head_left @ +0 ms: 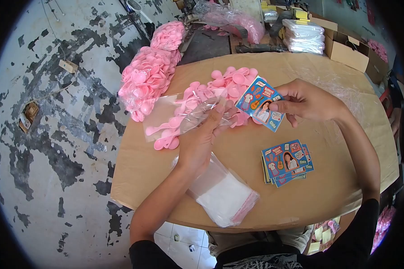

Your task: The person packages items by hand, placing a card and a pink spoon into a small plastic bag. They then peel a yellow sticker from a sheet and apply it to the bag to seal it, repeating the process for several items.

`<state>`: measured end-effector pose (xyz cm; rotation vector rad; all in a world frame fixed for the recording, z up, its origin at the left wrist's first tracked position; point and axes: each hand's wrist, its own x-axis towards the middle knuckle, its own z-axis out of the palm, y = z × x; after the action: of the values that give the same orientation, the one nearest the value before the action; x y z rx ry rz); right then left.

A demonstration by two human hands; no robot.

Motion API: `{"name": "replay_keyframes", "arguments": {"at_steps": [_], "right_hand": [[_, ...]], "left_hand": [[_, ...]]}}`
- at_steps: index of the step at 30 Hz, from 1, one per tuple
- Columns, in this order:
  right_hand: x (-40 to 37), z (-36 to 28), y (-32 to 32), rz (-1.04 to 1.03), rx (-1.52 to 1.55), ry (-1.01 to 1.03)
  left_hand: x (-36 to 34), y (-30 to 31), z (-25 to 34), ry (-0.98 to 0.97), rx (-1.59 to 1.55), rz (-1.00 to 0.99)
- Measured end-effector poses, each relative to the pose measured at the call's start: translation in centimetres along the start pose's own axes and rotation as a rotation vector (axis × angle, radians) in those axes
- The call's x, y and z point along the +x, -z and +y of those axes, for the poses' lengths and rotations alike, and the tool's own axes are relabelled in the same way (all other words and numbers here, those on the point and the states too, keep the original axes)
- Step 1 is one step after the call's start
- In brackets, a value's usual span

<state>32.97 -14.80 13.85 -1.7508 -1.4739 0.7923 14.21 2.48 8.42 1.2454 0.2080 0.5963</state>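
Observation:
A clear plastic bag (164,110) is gripped in my left hand (206,127), its sheet stretching out to the left over some pink spoons. Between the thumb and fingers of my right hand (296,103) is a blue printed card (261,102) with a guitar and a person pictured on it. The card is tilted, close beside the bag's gathered end. Behind both hands lies a loose heap of pink plastic spoons (233,80). A stack of similar cards (288,161) rests below my right hand. Nearer me is a pile of clear bags (229,197), partly under my left forearm.
Big bags of pink spoons (148,76) stand at the table's left back edge. The table (238,175) is covered in brown paper. Behind it are packs of clear plastic (303,36) and an open cardboard box (345,49). A peeling wall (54,148) rises on the left.

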Motion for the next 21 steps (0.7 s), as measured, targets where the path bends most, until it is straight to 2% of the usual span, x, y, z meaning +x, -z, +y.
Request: {"name": "replay_keyframes", "arguments": {"at_steps": [4, 6, 7, 9, 13, 16, 19, 21], "right_hand": [[0.3, -0.2, -1.4, 0.048, -0.103, 0.058], [0.5, -0.3, -2.0, 0.035, -0.127, 0.087], [0.6, -0.1, -2.2, 0.014, -0.161, 0.138], [0.8, 0.5, -2.6, -0.031, -0.227, 0.238], [0.9, 0.5, -3.9, 0.077, -0.114, 0.230], [0.9, -0.1, -5.0, 0.121, -0.014, 0.228], [1.2, 0.8, -6.0, 0.162, 0.098, 0.246], [1.2, 0.7, -6.8, 0.182, 0.243, 0.278]], "left_hand": [[-0.1, 0.0, 0.0, -0.007, -0.013, -0.064], [-0.3, -0.8, 0.2, -0.013, -0.024, -0.020], [-0.5, -1.0, 0.3, -0.014, -0.029, 0.003], [-0.4, -0.4, -0.4, -0.038, 0.073, -0.079], [-0.4, 0.2, -1.3, -0.013, 0.141, -0.131], [-0.5, -0.3, 0.3, -0.040, -0.061, -0.152], [-0.9, -0.6, -1.0, -0.036, 0.100, -0.067], [-1.1, -0.6, -0.9, -0.045, 0.309, -0.190]]}}
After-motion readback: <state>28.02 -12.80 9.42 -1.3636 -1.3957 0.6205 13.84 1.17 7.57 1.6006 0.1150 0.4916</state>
